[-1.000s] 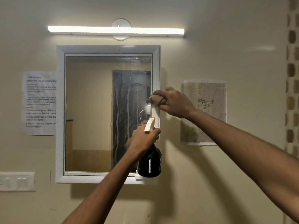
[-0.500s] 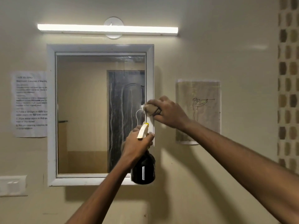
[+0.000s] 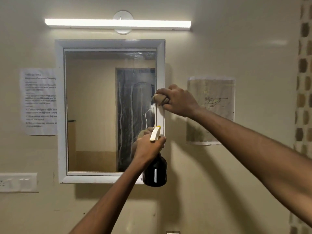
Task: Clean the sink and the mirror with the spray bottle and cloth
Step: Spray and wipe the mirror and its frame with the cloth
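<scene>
A white-framed mirror (image 3: 94,107) hangs on the beige wall, with wet streaks running down its right part. My left hand (image 3: 150,147) grips a dark spray bottle (image 3: 156,173) by its neck; the white and yellow nozzle points at the lower right of the glass. My right hand (image 3: 177,102) holds a bunched tan cloth (image 3: 160,98) against the mirror's right frame edge, at mid height. The sink is out of view.
A tube light (image 3: 118,24) glows above the mirror. A printed sheet (image 3: 40,102) is taped to the left, a paper with a drawing (image 3: 211,108) to the right. A switch plate (image 3: 16,182) sits low left. Patterned tiles (image 3: 303,81) line the right edge.
My right hand with the cloth has slid down the right frame edge. The left hand and bottle have sunk slightly along the mirror's lower right.
</scene>
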